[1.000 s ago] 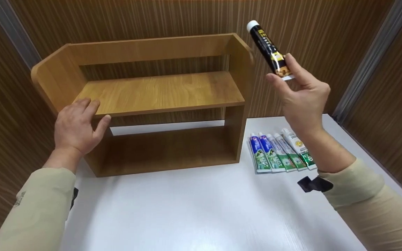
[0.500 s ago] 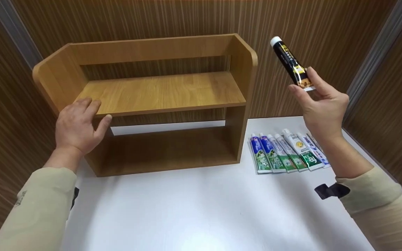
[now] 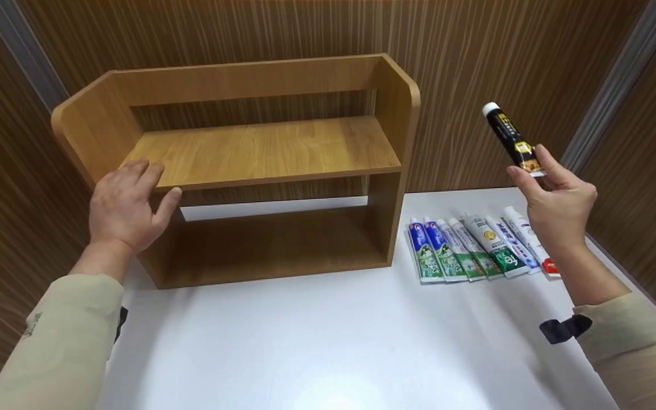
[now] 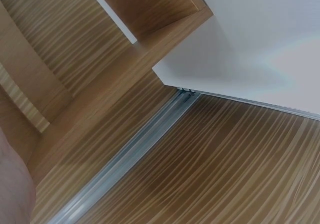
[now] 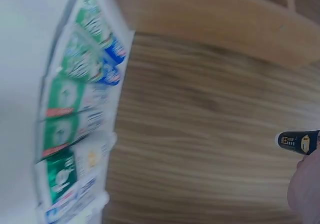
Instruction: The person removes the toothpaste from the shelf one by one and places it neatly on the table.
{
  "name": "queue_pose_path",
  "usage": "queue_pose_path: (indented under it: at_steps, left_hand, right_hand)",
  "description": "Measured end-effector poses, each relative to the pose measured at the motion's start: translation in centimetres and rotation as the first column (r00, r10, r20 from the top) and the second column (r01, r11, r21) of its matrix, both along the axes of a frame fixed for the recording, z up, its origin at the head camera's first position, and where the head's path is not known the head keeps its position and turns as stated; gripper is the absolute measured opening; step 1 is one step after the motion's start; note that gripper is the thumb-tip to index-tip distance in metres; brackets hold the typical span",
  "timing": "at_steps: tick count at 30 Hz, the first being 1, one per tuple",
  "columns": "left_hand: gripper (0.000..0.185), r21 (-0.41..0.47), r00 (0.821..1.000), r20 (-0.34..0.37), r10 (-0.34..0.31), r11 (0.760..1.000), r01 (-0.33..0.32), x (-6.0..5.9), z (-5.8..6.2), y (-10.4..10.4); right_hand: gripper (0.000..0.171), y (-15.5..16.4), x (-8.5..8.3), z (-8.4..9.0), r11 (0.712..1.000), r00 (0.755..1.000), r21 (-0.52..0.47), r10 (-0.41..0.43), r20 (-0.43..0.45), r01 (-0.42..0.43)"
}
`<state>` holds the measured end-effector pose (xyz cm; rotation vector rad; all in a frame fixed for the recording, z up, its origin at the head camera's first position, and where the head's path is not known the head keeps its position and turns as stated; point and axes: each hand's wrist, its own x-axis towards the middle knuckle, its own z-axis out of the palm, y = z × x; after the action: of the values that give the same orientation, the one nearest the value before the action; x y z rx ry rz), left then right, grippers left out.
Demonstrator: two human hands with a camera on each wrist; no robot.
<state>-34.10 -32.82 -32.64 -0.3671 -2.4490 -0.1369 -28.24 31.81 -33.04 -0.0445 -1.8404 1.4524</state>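
Note:
My right hand pinches the lower end of a black toothpaste tube with a white cap, held in the air with the cap pointing up and left, to the right of the wooden shelf unit. In the right wrist view the black tube shows at the right edge. My left hand rests with straight fingers on the front left corner of the shelf's upper board. Several toothpaste tubes lie side by side on the white table below my right hand; the same tubes show blurred in the right wrist view.
Wood-grain wall panels stand close behind and at both sides. The shelf's two levels hold nothing. The left wrist view shows the table corner, the shelf's base and a metal floor rail.
My right hand has carried the black tube down and to the right, away from the shelf's top right corner. More of the tube row shows. My left hand has stayed put.

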Motion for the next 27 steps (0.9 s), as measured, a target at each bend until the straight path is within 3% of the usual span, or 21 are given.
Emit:
queue_pose_path:
  at_steps: [13,27]
  left_hand:
    - [0.063,0.004,1.0,-0.008,0.003,1.0,-0.003,0.2,0.0,-0.3]
    - [0.065,-0.012,1.0,0.02,0.017,1.0,-0.017,0.1,0.2,0.1]
  right_hand:
    - [0.058,4.8,0.2,-3.5,0.995,0.98,0.005,-0.096,0.175,0.096]
    - [0.063,9.7,0.7,-6.8,0.989,0.929,-0.023,-0.129,0.346,0.146]
